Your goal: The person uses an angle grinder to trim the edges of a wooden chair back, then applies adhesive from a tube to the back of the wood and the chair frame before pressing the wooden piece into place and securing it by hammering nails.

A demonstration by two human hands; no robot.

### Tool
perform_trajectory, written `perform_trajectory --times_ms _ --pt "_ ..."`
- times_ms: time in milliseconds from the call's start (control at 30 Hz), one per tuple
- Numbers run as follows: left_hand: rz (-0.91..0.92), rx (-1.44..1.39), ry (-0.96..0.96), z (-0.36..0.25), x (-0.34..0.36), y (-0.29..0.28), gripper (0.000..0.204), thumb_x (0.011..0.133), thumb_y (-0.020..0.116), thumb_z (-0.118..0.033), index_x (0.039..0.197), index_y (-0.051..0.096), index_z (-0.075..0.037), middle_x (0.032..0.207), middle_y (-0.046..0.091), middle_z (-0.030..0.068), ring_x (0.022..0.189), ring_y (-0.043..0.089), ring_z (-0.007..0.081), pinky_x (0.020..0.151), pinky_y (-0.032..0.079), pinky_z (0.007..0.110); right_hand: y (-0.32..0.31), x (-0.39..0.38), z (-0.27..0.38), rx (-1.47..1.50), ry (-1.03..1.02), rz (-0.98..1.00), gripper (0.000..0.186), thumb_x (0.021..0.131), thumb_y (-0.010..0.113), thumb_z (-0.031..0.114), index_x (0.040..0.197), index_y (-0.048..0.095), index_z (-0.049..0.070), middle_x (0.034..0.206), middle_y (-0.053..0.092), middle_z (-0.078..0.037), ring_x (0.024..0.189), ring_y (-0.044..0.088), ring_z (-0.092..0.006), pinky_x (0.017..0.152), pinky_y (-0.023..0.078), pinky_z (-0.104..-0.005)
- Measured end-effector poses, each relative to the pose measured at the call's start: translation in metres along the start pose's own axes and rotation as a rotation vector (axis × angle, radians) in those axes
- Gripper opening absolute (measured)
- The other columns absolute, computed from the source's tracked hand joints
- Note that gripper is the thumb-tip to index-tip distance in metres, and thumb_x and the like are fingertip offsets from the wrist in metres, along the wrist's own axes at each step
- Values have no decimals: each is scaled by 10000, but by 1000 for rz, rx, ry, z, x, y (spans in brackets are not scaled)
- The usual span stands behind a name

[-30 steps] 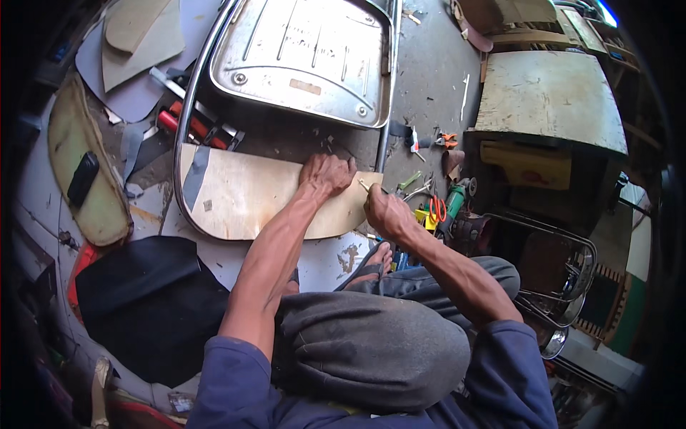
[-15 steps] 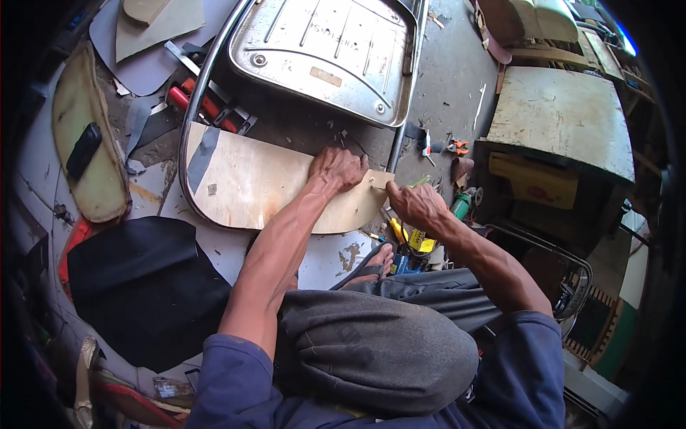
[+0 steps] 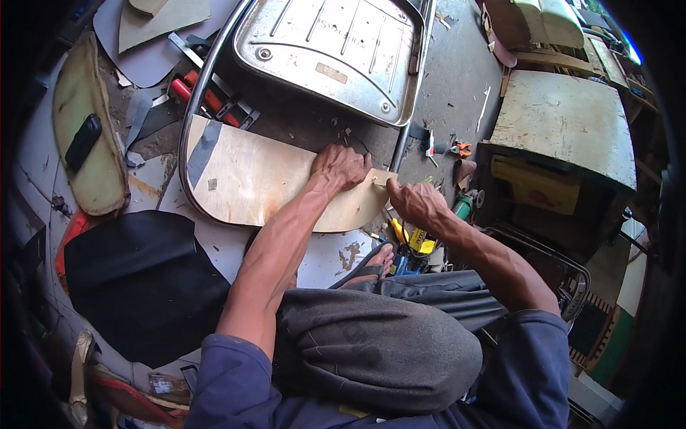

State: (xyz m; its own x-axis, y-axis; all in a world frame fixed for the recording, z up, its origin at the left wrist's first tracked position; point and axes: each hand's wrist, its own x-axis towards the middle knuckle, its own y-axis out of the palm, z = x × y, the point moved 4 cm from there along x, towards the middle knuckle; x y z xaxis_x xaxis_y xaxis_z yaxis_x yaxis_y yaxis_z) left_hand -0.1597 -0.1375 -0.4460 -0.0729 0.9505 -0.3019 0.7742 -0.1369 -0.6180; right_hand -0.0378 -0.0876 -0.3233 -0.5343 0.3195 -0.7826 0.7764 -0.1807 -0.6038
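a bent knee (image 3: 386, 350) in dark trousers fills the foreground, a black sheet (image 3: 146, 286) spread on the floor to its left and a sandalled foot (image 3: 368, 275) just beyond it. past the foot, a plywood board (image 3: 279, 186) with a rounded near edge lies across the curved end of a tubular metal frame (image 3: 204, 77), a strip of grey tape (image 3: 205, 154) near its left end. the right hand (image 3: 420, 204) is clenched around a thin tool (image 3: 381, 184), its slim shaft reaching the board's right corner; the handle is hidden in the fist. the left hand (image 3: 341, 168) bears on the board's far edge, fingers folded; whether they pinch the wood or only press cannot be told. the board looks light and stiff, its dry face unlikely to slip, though the narrow right corner could split or splinter under a hard push. it would be best held by the long straight edge, close to the tool but clear of its tip, with the tube beneath as support. farther off, a red-handled tool (image 3: 181, 91) lies inside the frame, short of a shiny metal seat pan (image 3: 329, 64); to the right stands a scuffed, pale-topped table (image 3: 564, 121).
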Motion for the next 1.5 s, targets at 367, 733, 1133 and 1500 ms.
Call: perform_trajectory --times_ms 367,733,1133,1500 --pt "3 28 17 -3 0 0 586 989 361 -423 757 773 -77 782 725 154 769 719 329 787 562 430 -12 30 11 -8 147 194 237 950 502 192 1024 659 31 886 741 -160 792 741 -339 594 598 -469" --pt "-50 7 15 3 1 -5 566 985 368 -398 749 771 -79 762 722 154 731 720 324 754 569 428 -5 6 5 54 26 79 211 981 421 216 1038 477 21 701 672 -214 622 684 -397 510 521 -514" --pt "2 5 51 0 0 -5 595 1008 338 -395 784 766 -47 797 723 182 774 720 348 791 564 445 -19 9 -16 -116 -80 120 192 990 420 254 1046 457 74 697 666 -171 588 659 -393 498 499 -501" --pt "28 58 34 2 -1 -2 533 990 363 -379 814 771 -86 837 736 130 806 713 308 823 552 412 -24 17 -13 -346 -293 -49 126 948 497 183 1010 531 79 702 670 -111 594 691 -260 457 498 -409"
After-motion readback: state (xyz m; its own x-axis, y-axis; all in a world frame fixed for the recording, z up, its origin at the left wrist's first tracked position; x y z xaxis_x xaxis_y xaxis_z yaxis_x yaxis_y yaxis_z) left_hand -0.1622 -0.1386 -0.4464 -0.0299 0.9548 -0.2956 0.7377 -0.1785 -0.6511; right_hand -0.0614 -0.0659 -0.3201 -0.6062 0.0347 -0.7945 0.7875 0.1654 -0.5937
